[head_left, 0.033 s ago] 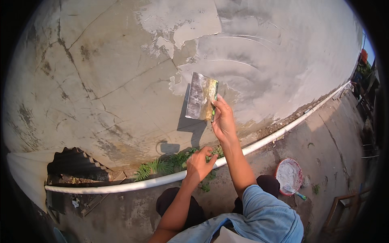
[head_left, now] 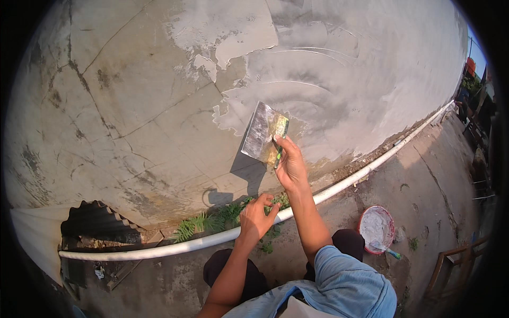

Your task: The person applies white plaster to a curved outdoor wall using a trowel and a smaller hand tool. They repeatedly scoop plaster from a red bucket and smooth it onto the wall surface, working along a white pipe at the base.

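My right hand [head_left: 291, 165] grips a wide putty knife [head_left: 262, 133] by its green-and-yellow edge, thumb on the near face. Its grey blade is smeared with filler and stands tilted in front of the wall [head_left: 159, 100], casting a shadow on it; contact with the wall cannot be told. My left hand [head_left: 257, 218] is over the white pipe near the wall's foot, its fingers loosely bent, apart from the thumb, with nothing visible in them. Pale wet filler [head_left: 339, 85] covers the wall's upper right, with ragged edges and curved ridges; the left part is bare and cracked.
A white pipe [head_left: 212, 241] runs along the wall's foot, with green ferns [head_left: 199, 223] behind it. On the ground at my right sits a red-rimmed tub [head_left: 377, 228] of white paste, a green-handled scraper [head_left: 389, 251] in it. Dark corrugated sheet [head_left: 95, 220] stands at left.
The putty knife has dipped slightly and turned clockwise in my right hand. My left hand keeps almost the same pose, and the whole view has shifted a little.
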Demonstrator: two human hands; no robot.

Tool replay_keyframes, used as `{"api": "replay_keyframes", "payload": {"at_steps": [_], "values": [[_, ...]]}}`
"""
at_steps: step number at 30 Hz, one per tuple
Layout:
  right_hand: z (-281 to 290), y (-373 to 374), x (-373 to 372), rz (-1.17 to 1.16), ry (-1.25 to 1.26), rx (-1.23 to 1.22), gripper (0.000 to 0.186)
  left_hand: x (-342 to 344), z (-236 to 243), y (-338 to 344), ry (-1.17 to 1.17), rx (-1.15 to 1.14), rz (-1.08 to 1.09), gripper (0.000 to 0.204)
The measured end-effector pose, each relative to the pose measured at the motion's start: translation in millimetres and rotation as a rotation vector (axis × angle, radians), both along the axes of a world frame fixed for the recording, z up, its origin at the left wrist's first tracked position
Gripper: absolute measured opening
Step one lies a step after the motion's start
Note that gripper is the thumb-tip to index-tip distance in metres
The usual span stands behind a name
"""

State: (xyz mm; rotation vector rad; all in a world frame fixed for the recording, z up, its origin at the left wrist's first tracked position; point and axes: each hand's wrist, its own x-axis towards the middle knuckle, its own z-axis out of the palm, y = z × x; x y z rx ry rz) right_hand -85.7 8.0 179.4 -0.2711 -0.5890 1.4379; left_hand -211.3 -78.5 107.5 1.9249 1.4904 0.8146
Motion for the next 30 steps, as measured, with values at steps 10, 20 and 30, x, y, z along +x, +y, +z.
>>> {"api": "replay_keyframes", "payload": {"at_steps": [10,20,30], "values": [[76.1,40.9,202.3,-1.202,-0.509,0.195,0.037,34.2,-14.4,-0.4,0.216,-0.09,-0.291,0.037],[146.6,101.2,233.7,-1.666,-0.941,0.061,0.037,50.1,-39.9,6.2,0.391,-0.152,-0.443,0.046],[158.2,106.3,196.5,-1.693,-0.95,0.156,0.034,40.8,-48.5,1.3,0.407,-0.071,-0.544,0.043]]}}
